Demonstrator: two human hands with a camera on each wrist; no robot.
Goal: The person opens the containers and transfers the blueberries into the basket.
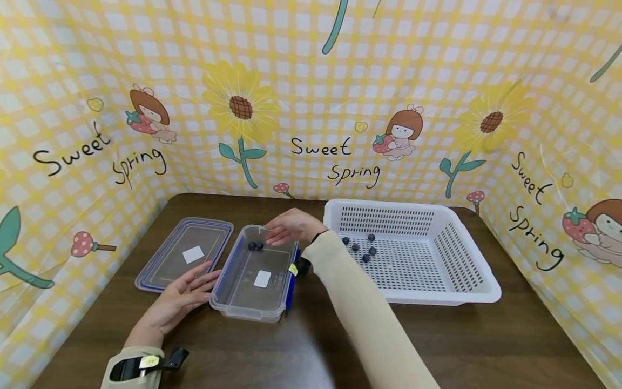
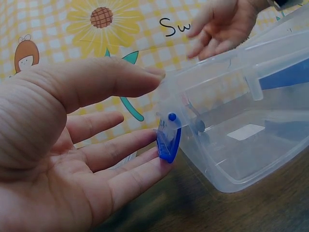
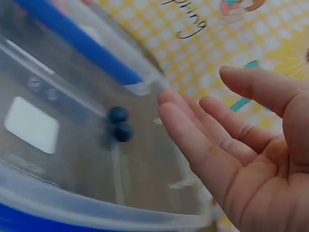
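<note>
Two blueberries (image 1: pixel 251 246) sit side by side at the far end of a clear plastic container (image 1: pixel 238 286); they show larger in the right wrist view as dark blueberries (image 3: pixel 122 131). Over that far end hovers my right hand (image 1: pixel 293 224), its fingers extended and holding nothing. My left hand (image 1: pixel 182 297) is at the container's left side, thumb near the rim and fingers reaching to a blue latch (image 2: pixel 169 140). Several more blueberries (image 1: pixel 356 247) lie in the left part of a white perforated basket (image 1: pixel 457 299).
Left of the container, a clear lid (image 1: pixel 170 254) with a blue seal lies flat on the dark wooden table (image 1: pixel 330 335). A yellow checked cloth (image 1: pixel 311 97) hangs behind and on both sides. The basket stands to the right, behind my right forearm.
</note>
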